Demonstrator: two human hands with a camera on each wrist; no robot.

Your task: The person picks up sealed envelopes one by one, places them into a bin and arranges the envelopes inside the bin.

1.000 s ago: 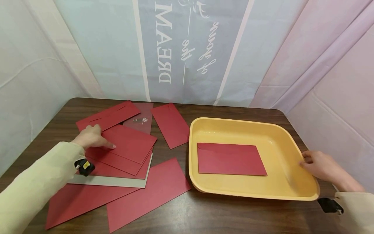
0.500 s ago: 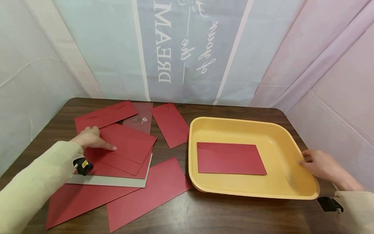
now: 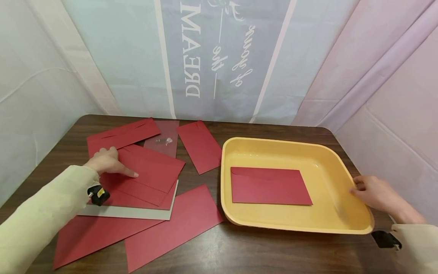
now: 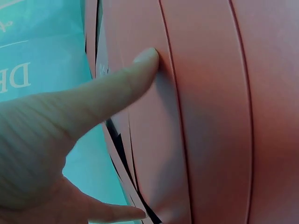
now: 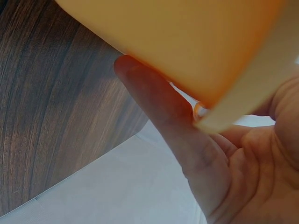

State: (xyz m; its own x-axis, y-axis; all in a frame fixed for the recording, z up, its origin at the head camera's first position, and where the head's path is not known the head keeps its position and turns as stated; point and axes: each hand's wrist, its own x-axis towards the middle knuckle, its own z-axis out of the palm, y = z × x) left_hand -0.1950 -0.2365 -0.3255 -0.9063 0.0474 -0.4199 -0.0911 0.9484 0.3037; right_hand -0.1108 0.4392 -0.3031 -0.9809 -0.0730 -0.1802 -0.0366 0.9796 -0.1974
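Observation:
My left hand lies over a stack of red envelopes on the left of the table. Its thumb presses on the top envelope, while the fingers reach to the stack's far-left edge, beside a slotted red envelope. The left wrist view shows the thumb stretched out straight, touching the red paper. On the right, my right hand grips the rim of a yellow plastic tray, one finger along its outside wall. A single red envelope lies flat inside the tray.
Another red envelope lies against the tray's far-left side. A wider red envelope reaches the tray's near-left corner. A grey-white sheet shows under the stack. Behind, a translucent printed sleeve lies near the table's back edge, before a fabric curtain.
The slotted envelope has slid slightly left under my left hand. The top envelope's right corner has shifted slightly right. My right hand and the tray stay in place.

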